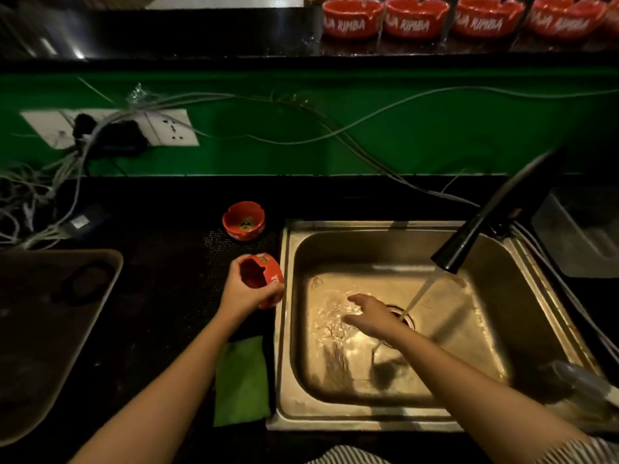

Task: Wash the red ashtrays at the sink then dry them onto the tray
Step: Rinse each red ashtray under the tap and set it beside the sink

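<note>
— Hands first, please. What have they got?

— My left hand (246,294) is curled round a red ashtray (264,277). I hold it tipped on its side, over the dark counter just left of the sink (335,420). My right hand (370,314) is open with the fingers spread. It has nothing in it and hangs over the sink, near the drain.

— Is the water on?

— Yes. Water runs from the black tap (482,222) and lands close to my right hand.

— What else is near?

— A second red ashtray (244,221) sits on the counter behind my left hand. It has bits of dirt in it. A green cloth (242,383) lies flat by the sink, under my left arm. The tray (110,272) is far left. Four more ashtrays (464,16) stand in a row on the high shelf. Wires (301,108) hang along the green wall, by a white socket plate (170,128).
</note>
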A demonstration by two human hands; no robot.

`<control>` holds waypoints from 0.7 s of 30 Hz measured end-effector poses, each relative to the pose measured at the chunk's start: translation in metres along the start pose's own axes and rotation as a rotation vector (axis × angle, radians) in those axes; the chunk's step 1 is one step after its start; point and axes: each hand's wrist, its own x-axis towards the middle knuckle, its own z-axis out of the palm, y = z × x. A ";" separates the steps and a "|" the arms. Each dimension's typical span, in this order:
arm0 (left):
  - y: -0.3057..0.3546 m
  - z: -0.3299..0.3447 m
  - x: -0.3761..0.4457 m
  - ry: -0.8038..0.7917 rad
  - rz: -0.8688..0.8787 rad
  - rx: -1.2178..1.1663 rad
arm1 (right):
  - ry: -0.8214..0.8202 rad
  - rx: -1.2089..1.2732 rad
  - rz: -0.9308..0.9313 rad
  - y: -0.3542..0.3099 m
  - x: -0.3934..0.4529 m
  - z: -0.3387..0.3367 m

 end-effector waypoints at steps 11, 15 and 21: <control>0.006 -0.113 0.149 0.215 -0.075 0.680 | 0.111 -0.108 0.011 -0.037 0.039 0.009; 0.015 -0.123 0.177 0.230 -0.047 0.737 | 0.147 -0.047 0.023 -0.045 0.050 0.004; 0.013 -0.130 0.198 0.199 -0.061 0.781 | 0.199 -0.037 -0.018 -0.057 0.058 -0.012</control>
